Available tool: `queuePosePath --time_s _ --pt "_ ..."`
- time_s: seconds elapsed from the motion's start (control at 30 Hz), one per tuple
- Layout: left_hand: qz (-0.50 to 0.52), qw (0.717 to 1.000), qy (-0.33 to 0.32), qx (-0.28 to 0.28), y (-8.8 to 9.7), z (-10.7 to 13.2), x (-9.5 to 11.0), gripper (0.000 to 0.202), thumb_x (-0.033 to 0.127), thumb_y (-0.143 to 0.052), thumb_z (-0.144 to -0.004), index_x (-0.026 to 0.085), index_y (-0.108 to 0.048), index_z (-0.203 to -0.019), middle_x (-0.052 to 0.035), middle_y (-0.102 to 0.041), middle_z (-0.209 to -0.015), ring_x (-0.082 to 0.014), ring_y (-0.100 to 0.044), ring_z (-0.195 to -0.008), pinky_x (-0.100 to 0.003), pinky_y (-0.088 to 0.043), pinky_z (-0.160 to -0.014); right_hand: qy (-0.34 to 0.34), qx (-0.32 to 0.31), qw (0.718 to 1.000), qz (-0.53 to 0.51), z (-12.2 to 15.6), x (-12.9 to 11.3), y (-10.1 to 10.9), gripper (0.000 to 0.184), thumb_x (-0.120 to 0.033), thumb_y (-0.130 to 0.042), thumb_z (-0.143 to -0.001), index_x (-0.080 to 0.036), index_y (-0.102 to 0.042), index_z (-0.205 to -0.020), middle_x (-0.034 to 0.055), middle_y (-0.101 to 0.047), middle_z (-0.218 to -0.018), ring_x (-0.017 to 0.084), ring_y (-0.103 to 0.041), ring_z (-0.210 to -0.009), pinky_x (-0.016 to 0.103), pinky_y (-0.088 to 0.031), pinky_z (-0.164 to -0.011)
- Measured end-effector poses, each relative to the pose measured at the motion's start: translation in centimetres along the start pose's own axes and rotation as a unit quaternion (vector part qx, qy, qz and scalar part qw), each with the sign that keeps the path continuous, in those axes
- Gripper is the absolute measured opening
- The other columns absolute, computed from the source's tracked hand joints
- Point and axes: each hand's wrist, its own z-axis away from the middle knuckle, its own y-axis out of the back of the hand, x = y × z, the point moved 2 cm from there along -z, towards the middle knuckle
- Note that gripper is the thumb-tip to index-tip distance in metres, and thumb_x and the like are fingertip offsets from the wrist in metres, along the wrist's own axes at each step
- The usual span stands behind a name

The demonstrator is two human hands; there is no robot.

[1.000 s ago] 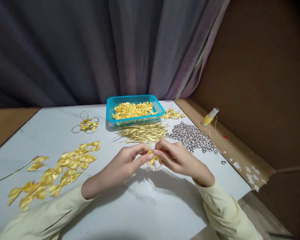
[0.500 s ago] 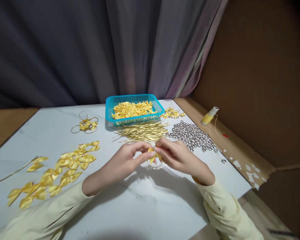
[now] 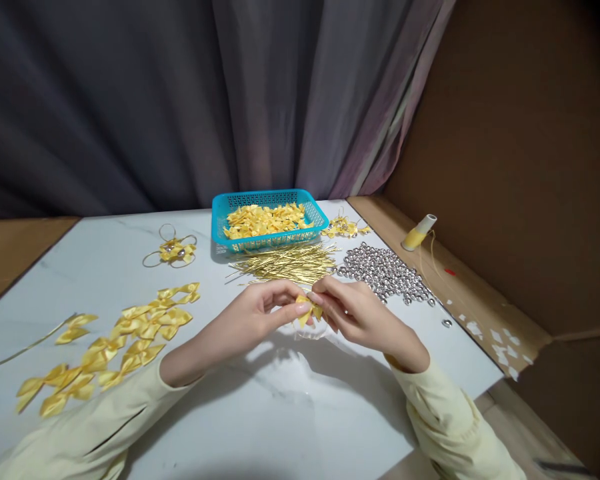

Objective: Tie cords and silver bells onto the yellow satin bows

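Pinched between the thumb and fingers of the left hand [image 3: 260, 317] on one side and the right hand [image 3: 357, 315] on the other, a yellow bow [image 3: 315, 311] is located centrally above the white tabletop [image 3: 260, 427]. Both wrists angle inward, the fingertips nearly meeting. Beyond, a blue basket [image 3: 219, 220] contains yellow ribbon pieces [image 3: 267, 219]; gold ties [image 3: 290, 263] lie before it, silver beads [image 3: 385, 272] to the right
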Motion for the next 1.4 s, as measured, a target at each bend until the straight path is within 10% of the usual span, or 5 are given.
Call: queuePosePath --time_s 1.4 --pt "0.003 1.000 0.017 -0.017 0.03 0.17 0.21 0.016 0.033 -0.055 -0.085 0.019 -0.062 -0.084 0.0012 -0.062 -0.081 -0.0142 -0.056 -0.079 -0.025 -0.042 -0.072 0.010 0.039 0.999 -0.014 0.08 0.18 0.05 0.012 -0.018 -0.041 -0.090 -0.017 -0.043 -0.078 -0.0033 -0.047 -0.058 0.007 -0.040 -0.046 0.021 -0.029 -0.047"
